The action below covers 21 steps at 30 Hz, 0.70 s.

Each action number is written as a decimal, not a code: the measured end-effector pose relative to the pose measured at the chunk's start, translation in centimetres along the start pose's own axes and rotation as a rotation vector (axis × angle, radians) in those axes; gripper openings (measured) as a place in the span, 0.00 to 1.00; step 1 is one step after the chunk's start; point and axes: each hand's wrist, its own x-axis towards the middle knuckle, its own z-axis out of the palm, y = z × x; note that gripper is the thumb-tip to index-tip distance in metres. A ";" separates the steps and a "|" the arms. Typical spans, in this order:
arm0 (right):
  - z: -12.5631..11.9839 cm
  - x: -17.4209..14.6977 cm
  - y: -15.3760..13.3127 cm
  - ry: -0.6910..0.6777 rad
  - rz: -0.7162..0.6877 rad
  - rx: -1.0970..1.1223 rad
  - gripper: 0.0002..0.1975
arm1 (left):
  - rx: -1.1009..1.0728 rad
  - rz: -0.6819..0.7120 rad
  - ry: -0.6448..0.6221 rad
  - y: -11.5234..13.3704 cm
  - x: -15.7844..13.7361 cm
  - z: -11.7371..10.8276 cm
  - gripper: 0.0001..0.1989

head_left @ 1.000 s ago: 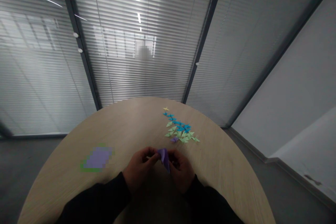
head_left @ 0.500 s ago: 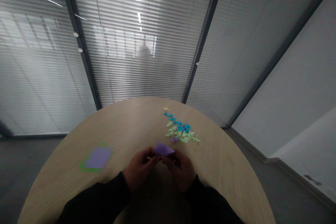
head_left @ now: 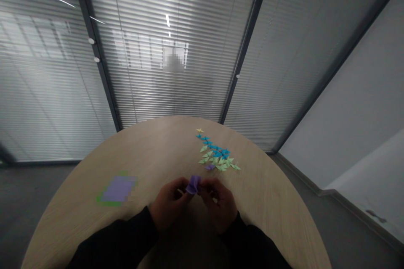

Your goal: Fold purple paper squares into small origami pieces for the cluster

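Between my two hands is a small piece of purple origami paper [head_left: 193, 184], partly folded, with its creased layers standing up. My left hand [head_left: 169, 202] pinches its left side between thumb and fingers. On the other side, my right hand [head_left: 219, 202] has its fingertips closed on the paper's right edge. Both hands are held just above the table, and the fingers hide the lower part of the paper. Just beyond my right hand lies a folded purple paper piece [head_left: 210, 167], beside several pale green folded pieces [head_left: 221, 163].
Several blue folded pieces [head_left: 217, 150] trail away toward a yellow one [head_left: 200, 130] near the far edge. A stack of purple paper [head_left: 118, 188], blurred, with green at its rim, lies at left on the round wooden table [head_left: 151, 147]. Blinds-covered glass [head_left: 176, 92] stands behind.
The purple paper was spread wider and flatter between my hands; now it looks narrower, with its folds turned up. My right fingers have shifted slightly left and inward.
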 end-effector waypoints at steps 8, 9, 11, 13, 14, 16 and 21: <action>0.3 -0.1 -0.3 -0.041 -0.096 -0.039 0.08 | 0.014 0.004 0.013 0.2 0.0 0.0 0.15; 0.3 -0.1 -0.1 -0.043 -0.101 -0.034 0.07 | 0.023 0.012 0.014 0.2 0.0 0.0 0.15; 0.2 -0.1 0.0 -0.032 -0.110 -0.030 0.05 | 0.052 0.022 0.021 0.3 -0.1 0.1 0.15; 0.1 0.0 0.0 -0.015 -0.113 -0.021 0.04 | 0.063 0.016 0.028 0.5 -0.2 0.2 0.16; 0.0 0.0 0.0 -0.008 -0.115 -0.016 0.05 | 0.058 0.012 0.033 0.5 -0.2 0.2 0.16; -0.1 0.1 -0.1 -0.006 -0.119 -0.016 0.05 | 0.039 0.009 0.040 0.6 -0.2 0.2 0.17; 0.0 0.0 -0.4 -0.017 -0.069 0.000 0.07 | 0.020 -0.008 0.033 0.6 -0.2 0.0 0.18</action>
